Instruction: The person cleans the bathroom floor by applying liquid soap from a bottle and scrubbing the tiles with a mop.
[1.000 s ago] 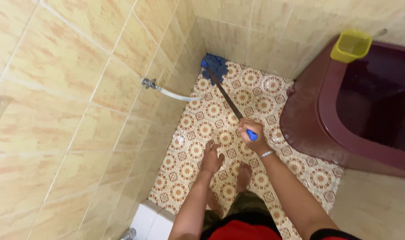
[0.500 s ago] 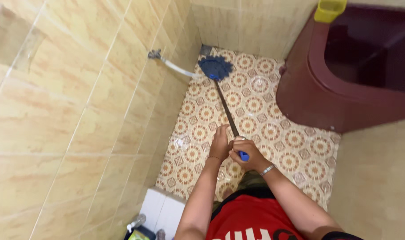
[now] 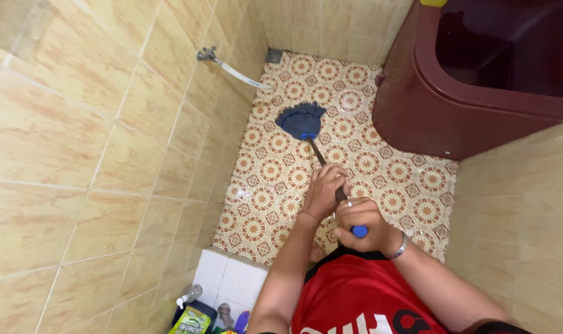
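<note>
fingers (image 3: pixel 328 180) of the left hand (image 3: pixel 324 192) and right hand (image 3: pixel 363 224) clench the mop handle (image 3: pixel 322 158); its blue mop head (image 3: pixel 301 120) rests on the patterned floor (image 3: pixel 411 185).

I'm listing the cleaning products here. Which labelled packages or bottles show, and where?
Green pack: bottom edge, below the white tiled ledge; green and yellow printed front, partly cut off.
Spray bottle: just above the pack, by the wall; pale nozzle, body hidden.
Purple item: right of these; kind unclear.
No signs or screens.
</note>
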